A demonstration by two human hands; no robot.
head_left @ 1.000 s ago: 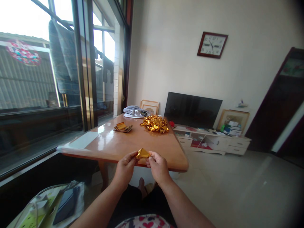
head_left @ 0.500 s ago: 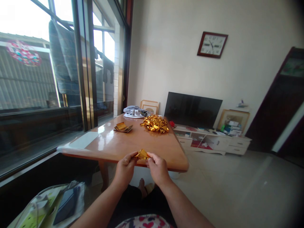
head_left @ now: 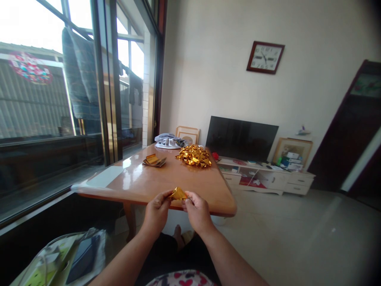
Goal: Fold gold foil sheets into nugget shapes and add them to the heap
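Note:
A small folded piece of gold foil paper (head_left: 178, 194) is pinched between both my hands just above the near edge of the wooden table (head_left: 143, 180). My left hand (head_left: 156, 211) grips its left end with closed fingers. My right hand (head_left: 197, 211) grips its right end the same way. Farther back on the table lies a heap of folded gold foil pieces (head_left: 194, 155). To the left of the heap sits a small stack of flat gold sheets (head_left: 154, 160).
Folded cloth (head_left: 169, 141) lies at the table's far end. A glass sliding door (head_left: 59, 103) runs along the left. A television (head_left: 241, 138) on a white low cabinet (head_left: 268, 177) stands by the far wall under a clock (head_left: 264, 57). A bag with a phone (head_left: 81, 258) is at my lower left.
The gold piece has been worked between my fingers and looks slightly smaller and more creased than a second ago. My hands stay in the same place.

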